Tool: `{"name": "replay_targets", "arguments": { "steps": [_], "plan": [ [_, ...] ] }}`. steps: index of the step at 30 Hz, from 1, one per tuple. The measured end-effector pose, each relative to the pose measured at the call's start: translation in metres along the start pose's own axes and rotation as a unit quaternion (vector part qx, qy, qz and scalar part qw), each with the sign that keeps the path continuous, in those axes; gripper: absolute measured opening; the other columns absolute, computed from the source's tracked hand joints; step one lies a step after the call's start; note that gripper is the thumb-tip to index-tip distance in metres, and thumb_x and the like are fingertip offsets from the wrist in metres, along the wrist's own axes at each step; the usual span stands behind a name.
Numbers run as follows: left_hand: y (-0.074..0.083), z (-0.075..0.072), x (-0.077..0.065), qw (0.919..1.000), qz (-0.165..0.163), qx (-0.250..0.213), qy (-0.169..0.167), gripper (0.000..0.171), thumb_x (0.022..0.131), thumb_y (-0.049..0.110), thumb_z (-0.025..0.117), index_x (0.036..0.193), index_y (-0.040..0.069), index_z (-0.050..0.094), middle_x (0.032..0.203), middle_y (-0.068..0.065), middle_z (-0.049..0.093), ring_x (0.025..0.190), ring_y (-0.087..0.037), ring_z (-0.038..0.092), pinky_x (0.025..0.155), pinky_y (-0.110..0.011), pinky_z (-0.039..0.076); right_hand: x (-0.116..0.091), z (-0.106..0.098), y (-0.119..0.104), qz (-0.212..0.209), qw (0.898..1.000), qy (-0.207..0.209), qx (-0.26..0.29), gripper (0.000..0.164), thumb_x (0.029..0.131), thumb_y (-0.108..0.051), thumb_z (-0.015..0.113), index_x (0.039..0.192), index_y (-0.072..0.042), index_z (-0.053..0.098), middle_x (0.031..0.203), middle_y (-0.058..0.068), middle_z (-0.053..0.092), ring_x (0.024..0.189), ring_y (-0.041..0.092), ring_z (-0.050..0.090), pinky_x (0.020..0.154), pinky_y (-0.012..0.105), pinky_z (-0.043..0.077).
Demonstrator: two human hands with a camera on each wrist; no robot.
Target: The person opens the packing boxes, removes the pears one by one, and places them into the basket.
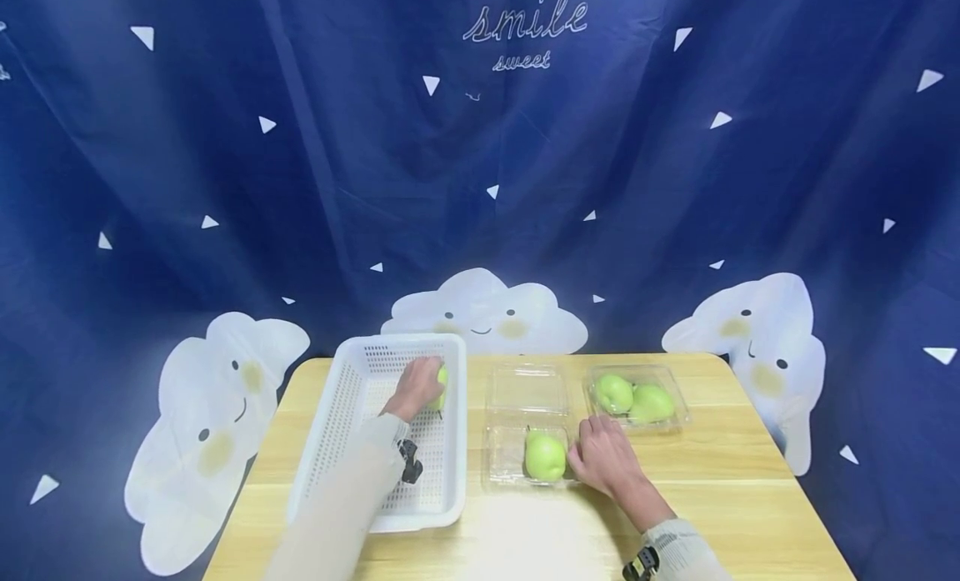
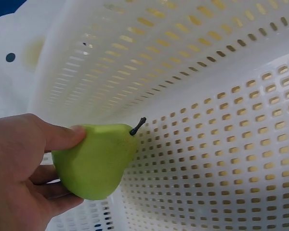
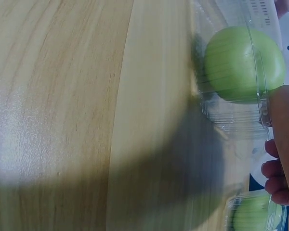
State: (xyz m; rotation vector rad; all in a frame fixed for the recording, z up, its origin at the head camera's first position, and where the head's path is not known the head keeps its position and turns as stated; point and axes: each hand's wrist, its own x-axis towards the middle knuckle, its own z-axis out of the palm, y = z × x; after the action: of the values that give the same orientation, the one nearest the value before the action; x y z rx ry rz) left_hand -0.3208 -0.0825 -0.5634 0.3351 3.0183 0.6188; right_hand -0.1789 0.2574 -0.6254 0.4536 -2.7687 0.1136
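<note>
Partly hidden by the left hand (image 1: 415,387) gripping it, one pear (image 2: 97,161) is inside the basket (image 1: 459,431), by its right edge. The right hand (image 1: 606,456) touches the open box's (image 1: 506,456) right edge, its hold I cannot tell; one pear (image 1: 545,457) lies there, two (image 1: 651,403) in another box (image 1: 672,381) nearer the table's (image 1: 723,485) far right corner.

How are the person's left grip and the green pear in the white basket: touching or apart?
Touching. The left wrist view shows this plainly: the left grip holds the green pear, its thumb lying against the fruit.
</note>
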Motion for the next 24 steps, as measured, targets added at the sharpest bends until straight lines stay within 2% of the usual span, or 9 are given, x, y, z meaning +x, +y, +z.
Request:
{"name": "replay_targets", "arguments": {
  "steps": [4,9,16,20,24],
  "plan": [
    [-0.003,0.006,0.000,0.9999,-0.008,0.006,0.001,0.011,0.084,-0.006,0.065,0.090,0.003,0.066,0.067,-0.002,0.053,0.053,-0.012,0.047,0.044,-0.018,0.035,0.000,-0.001,-0.001,0.002,1.000,-0.003,0.000,0.023,0.086,-0.021,0.066,0.075,-0.010,0.050,0.073,0.006,0.049,0.075,0.026,0.051,0.080,0.041,0.051],
    [-0.004,0.013,0.001,0.9993,-0.037,-0.001,-0.001,0.010,0.085,-0.003,0.067,0.093,0.004,0.068,0.067,-0.003,0.057,0.053,-0.013,0.051,0.044,-0.018,0.036,-0.001,0.000,-0.001,0.001,1.000,0.000,0.000,0.023,0.086,-0.022,0.066,0.074,-0.011,0.049,0.073,0.005,0.049,0.075,0.025,0.050,0.078,0.040,0.050],
    [-0.002,0.014,0.000,0.9980,-0.060,-0.015,-0.009,0.039,0.084,0.007,0.075,0.123,0.004,0.069,0.082,-0.005,0.065,0.063,-0.014,0.057,0.051,-0.021,0.044,0.000,-0.001,-0.001,-0.002,1.000,0.005,0.005,0.023,0.085,-0.020,0.067,0.074,-0.010,0.049,0.073,0.005,0.049,0.075,0.025,0.050,0.079,0.041,0.051],
    [-0.003,0.013,-0.001,0.9973,-0.069,-0.022,-0.015,0.044,0.085,0.011,0.077,0.128,0.006,0.067,0.092,-0.006,0.067,0.070,-0.015,0.058,0.056,-0.023,0.047,0.000,-0.001,-0.001,0.001,1.000,-0.004,0.003,0.023,0.086,-0.021,0.066,0.075,-0.011,0.049,0.074,0.006,0.049,0.076,0.025,0.050,0.080,0.041,0.051],
    [-0.002,0.013,-0.003,0.9976,-0.064,-0.027,-0.010,0.049,0.086,0.012,0.077,0.133,0.006,0.065,0.100,-0.009,0.069,0.073,-0.016,0.059,0.056,-0.023,0.048,0.000,-0.002,-0.001,0.004,1.000,-0.011,0.005,0.023,0.087,-0.020,0.066,0.075,-0.010,0.049,0.074,0.006,0.049,0.076,0.026,0.051,0.084,0.043,0.052]
  ]
}}
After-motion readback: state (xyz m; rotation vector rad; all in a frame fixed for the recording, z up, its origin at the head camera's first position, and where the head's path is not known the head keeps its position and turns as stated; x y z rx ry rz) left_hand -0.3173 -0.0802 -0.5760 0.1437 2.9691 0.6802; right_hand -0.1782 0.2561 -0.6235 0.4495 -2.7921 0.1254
